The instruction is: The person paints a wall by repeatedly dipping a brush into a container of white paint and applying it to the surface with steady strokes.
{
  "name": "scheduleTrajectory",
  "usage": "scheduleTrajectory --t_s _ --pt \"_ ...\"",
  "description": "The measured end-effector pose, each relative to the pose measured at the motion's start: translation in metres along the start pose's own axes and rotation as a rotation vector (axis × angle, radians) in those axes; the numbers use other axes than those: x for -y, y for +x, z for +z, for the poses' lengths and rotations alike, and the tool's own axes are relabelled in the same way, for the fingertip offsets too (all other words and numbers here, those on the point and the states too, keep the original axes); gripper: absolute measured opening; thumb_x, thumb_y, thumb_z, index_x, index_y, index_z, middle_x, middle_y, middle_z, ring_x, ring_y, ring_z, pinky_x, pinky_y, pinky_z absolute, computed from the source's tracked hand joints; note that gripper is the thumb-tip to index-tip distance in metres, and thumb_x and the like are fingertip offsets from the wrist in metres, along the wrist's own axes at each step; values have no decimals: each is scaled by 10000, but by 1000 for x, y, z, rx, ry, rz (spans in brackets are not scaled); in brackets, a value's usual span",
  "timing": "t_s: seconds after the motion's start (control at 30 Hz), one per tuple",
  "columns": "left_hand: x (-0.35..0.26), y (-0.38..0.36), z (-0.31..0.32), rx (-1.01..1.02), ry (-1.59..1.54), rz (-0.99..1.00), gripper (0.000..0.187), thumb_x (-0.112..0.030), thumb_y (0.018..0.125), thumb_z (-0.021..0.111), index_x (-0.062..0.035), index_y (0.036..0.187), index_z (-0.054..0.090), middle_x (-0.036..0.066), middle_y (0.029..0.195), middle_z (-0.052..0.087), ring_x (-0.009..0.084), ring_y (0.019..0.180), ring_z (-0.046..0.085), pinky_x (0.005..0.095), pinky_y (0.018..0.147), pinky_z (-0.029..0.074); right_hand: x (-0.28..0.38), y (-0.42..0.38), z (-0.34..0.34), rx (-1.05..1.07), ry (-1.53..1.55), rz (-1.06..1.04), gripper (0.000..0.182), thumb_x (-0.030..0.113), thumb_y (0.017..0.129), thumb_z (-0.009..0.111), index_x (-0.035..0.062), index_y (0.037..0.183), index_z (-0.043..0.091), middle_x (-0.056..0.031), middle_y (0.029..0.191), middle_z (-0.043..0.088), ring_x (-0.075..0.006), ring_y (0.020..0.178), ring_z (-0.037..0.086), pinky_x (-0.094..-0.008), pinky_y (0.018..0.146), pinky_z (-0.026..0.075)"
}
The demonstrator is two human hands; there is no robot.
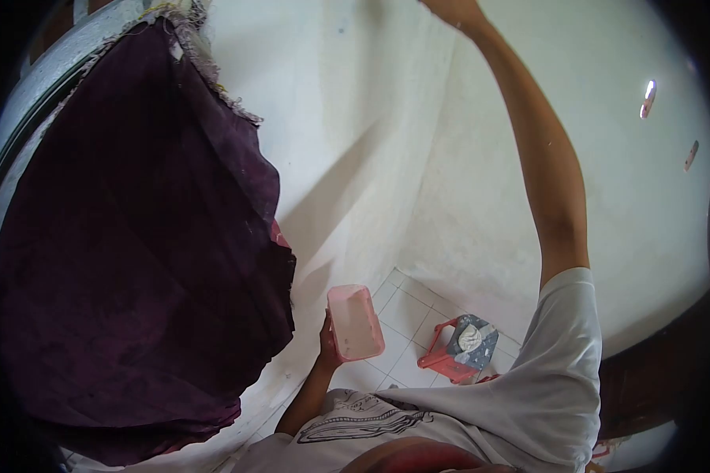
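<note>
My left hand is closed around the side of a pink rectangular plastic tub, low in front of my body. Inside the tub is a pale, whitish layer; what it is cannot be made out. My right arm stretches far up along the pale wall. Only the wrist and part of my right hand show at the top edge. Its fingers are cut off by the frame, so whatever they hold or touch is out of sight.
A dark purple cloth with frayed edges hangs at the left. On the white tiled floor stands a red stool, its dark, spattered top bearing a whitish lump. Dark brown furniture is at the lower right.
</note>
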State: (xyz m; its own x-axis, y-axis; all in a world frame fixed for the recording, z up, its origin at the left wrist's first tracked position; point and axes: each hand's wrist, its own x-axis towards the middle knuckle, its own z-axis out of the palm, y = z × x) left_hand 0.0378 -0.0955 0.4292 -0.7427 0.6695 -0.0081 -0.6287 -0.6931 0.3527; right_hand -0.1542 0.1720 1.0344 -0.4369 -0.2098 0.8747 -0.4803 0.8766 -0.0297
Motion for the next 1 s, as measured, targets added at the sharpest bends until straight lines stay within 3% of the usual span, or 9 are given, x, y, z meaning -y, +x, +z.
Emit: scheduleTrajectory --t_s 0.03,0.07,0.17,0.27,0.37,0.5,0.73,0.97,1.0 --pt "1 2 2 -16 -9 -7 754 -657 995 385 -132 1537 360 132 1413 545 312 1270 575 533 1059 482 -6 -12 24 28 38 -7 327 264 915 693 60 1168 728 -115 684 668 -172 539 545 -343 534 456" --pt "4 4 -3 -49 43 26 766 -663 991 388 -133 1542 352 130 1430 534 319 1291 559 543 1078 463 -16 -38 58 -78 -21 -60 400 355 856 724 85 1150 721 -188 816 717 -312 708 704 -405 723 563" --pt "5 -3 -7 -6 -52 -21 769 -664 988 393 -135 1544 349 125 1431 534 316 1297 554 548 1082 458 2 -164 121 -36 176 69 343 221 888 739 35 1171 685 -181 801 696 -262 619 646 -369 618 515" --pt "3 -10 -5 87 -90 -45 773 -671 981 400 -142 1543 351 122 1432 531 313 1303 550 549 1082 456 27 -294 153 368 258 329 244 142 912 678 59 1139 711 -220 853 699 -310 622 640 -400 637 524" --pt "3 -12 -2 57 14 -8 779 -681 975 405 -150 1543 354 123 1430 530 313 1299 554 549 1077 459 26 -347 149 658 229 178 234 134 901 676 85 1120 742 -197 831 715 -324 635 650 -401 667 543" --pt "-7 -25 4 135 -50 -55 775 -676 978 404 -145 1540 357 124 1421 535 321 1279 566 549 1052 479 -2 -236 105 752 116 -40 212 166 902 696 93 1091 757 -147 776 717 -197 586 609 -352 628 534" --pt "-15 -29 4 128 -110 -16 771 -675 977 406 -147 1536 362 133 1402 550 327 1252 582 560 1030 490 13 54 -64 176 70 88 369 278 886 744 54 1179 723 -32 739 637 -128 635 521 -297 589 457" --pt "-10 -42 -14 71 -74 -114 784 -664 976 433 -141 1551 334 120 1447 517 317 1321 530 556 1090 441 36 99 -62 140 68 174 333 222 918 701 24 1186 716 -71 717 660 -125 545 497 -307 499 414" --pt "-10 -49 -18 25 -53 -138 783 -663 976 433 -142 1551 334 118 1450 515 315 1323 528 556 1091 438 1 85 -21 -133 85 -152 344 273 889 739 56 1156 722 -17 689 622 -80 561 471 -296 533 415"
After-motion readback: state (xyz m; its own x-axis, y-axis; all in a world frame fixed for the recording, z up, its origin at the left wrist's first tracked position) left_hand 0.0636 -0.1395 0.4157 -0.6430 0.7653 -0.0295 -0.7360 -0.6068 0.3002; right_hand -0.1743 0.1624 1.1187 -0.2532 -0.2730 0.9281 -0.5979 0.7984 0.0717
